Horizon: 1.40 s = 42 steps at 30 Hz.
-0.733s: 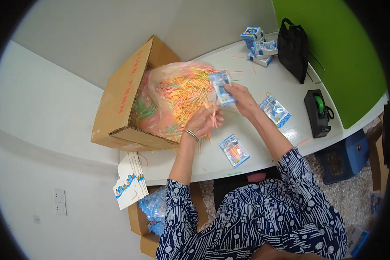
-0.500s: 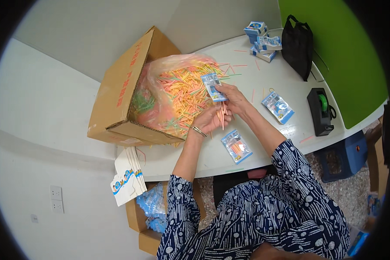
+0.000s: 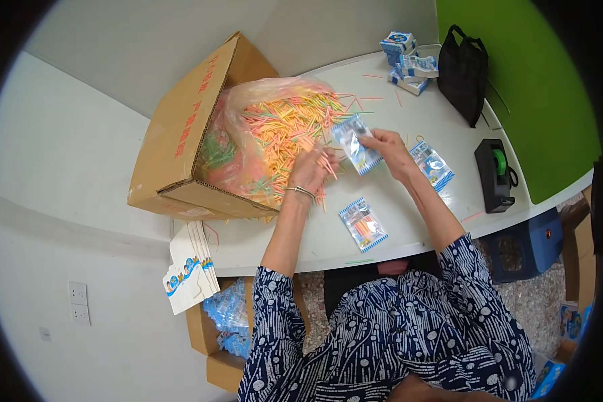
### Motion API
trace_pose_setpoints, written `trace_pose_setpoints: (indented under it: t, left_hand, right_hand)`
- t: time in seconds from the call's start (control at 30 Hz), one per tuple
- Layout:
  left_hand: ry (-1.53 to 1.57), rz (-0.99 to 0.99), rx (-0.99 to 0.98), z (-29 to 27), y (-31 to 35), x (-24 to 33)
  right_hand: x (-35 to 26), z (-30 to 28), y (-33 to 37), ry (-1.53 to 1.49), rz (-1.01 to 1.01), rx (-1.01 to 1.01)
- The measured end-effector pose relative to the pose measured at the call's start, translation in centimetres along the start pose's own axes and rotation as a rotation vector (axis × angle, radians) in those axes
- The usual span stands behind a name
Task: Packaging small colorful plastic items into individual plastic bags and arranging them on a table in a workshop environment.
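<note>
— Holding what, in each hand?

— From the head camera: my right hand (image 3: pixel 390 149) pinches the top edge of a small clear plastic packet with blue print (image 3: pixel 357 144), fingers pressed together on it. My left hand (image 3: pixel 309 171) is curled around a few thin coloured sticks (image 3: pixel 328 167), orange and yellow; how tight the fingers close, I cannot tell exactly.

— Where is the packet from the sticks?

— Just to the right of my left hand, almost touching. Its long axis runs diagonal, from upper left to lower right, and the upper end is toward the pile. Which end is open, I cannot see. The sticks in my left hand point to the packet, also a little slanted. The left hand is nearer to the big pile of sticks in a clear plastic bag (image 3: pixel 275 134) inside the brown cardboard box (image 3: pixel 181 141).

— And around?

— On the white table (image 3: pixel 328 234), a filled packet (image 3: pixel 362 224) lies near my left forearm, another packet (image 3: pixel 433 165) beside my right wrist. Further right stands a black tape dispenser (image 3: pixel 494 174); at the far edge, small blue-white cartons (image 3: pixel 409 61) and a black bag (image 3: pixel 463 72).
</note>
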<state>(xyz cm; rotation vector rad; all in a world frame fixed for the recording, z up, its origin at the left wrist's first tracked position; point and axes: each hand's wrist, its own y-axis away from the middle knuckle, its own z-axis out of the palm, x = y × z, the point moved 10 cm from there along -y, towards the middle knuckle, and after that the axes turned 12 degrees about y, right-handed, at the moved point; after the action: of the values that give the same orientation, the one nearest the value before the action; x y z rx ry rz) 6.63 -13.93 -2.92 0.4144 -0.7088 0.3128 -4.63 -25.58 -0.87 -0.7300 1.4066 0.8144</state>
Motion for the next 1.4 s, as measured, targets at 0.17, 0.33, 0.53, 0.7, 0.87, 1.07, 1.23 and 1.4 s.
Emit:
trace_pose_setpoints:
  t: [0.17,0.33,0.53,0.7,0.87,1.07,1.23,1.4]
  left_hand:
    - [-0.028,0.365,0.033,2.5,0.8,4.8]
    - [-0.147,0.492,-0.046,7.7,3.2,5.8]
    - [-0.284,0.355,-0.073,8.5,3.6,2.7]
    - [-0.383,0.336,-0.075,8.9,3.9,0.9]
    - [-0.453,0.249,-0.104,9.6,4.4,-0.5]
    - [-0.516,0.420,-0.100,10.5,5.4,0.5]
    - [-0.712,0.490,-0.187,11.7,6.7,0.4]
    - [-0.771,0.398,-0.213,11.1,6.7,-0.4]
  right_hand:
    - [1.0,0.8,3.7,0.072,0.076,-0.129]
    - [1.4,1.2,4.9,0.039,0.064,-0.167]
    - [1.9,2.1,5.5,0.031,0.072,-0.281]
    - [1.8,2.1,6.0,-0.005,0.082,-0.267]
    - [1.6,1.7,6.3,-0.028,0.047,-0.260]
    - [1.4,1.6,6.8,-0.060,0.068,-0.233]
    - [1.4,1.6,7.1,-0.056,0.059,-0.244]
    - [0.7,2.2,7.6,0.004,0.006,-0.292]
